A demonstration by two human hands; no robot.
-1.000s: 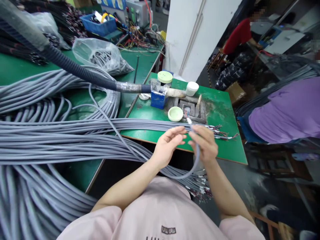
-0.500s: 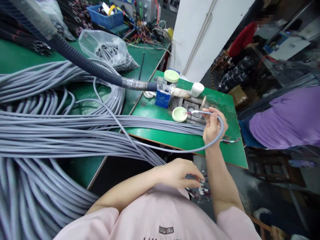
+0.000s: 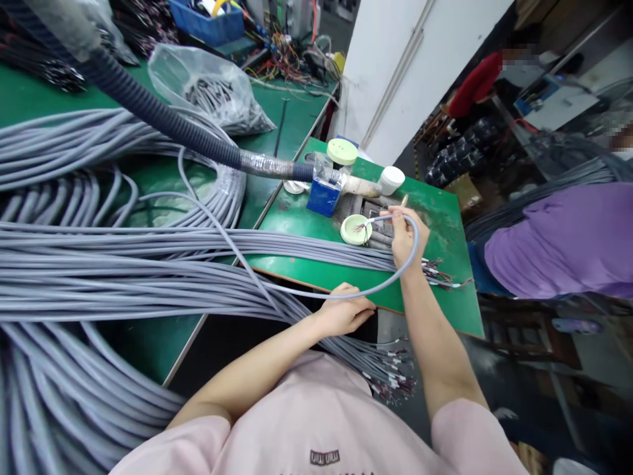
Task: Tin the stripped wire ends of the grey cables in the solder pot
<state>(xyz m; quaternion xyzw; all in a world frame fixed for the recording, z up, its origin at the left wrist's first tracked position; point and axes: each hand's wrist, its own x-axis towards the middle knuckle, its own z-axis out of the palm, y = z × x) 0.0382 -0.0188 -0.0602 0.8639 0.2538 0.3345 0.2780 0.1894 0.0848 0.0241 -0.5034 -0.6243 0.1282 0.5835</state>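
The right hand point(image 3: 404, 237) points the grey cable point(image 3: 346, 296) left into a dish point(image 3: 345, 232).

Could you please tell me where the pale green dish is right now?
In the head view, the pale green dish sits on the green bench, just left of the right hand and right of the blue box.

Compared with a moment ago, the right hand point(image 3: 404, 237) has moved up from mid-frame to just beside the small green dish point(image 3: 355, 229). The stripped wires point(image 3: 362, 228) of the gray cable point(image 3: 390, 280) it grips now reach over the dish, and the cable bends in a tighter loop. The left hand point(image 3: 343, 311) has left the bunched cable ends point(image 3: 390, 373) near the chest and now lies by the near edge of the tabletop point(image 3: 316, 280).
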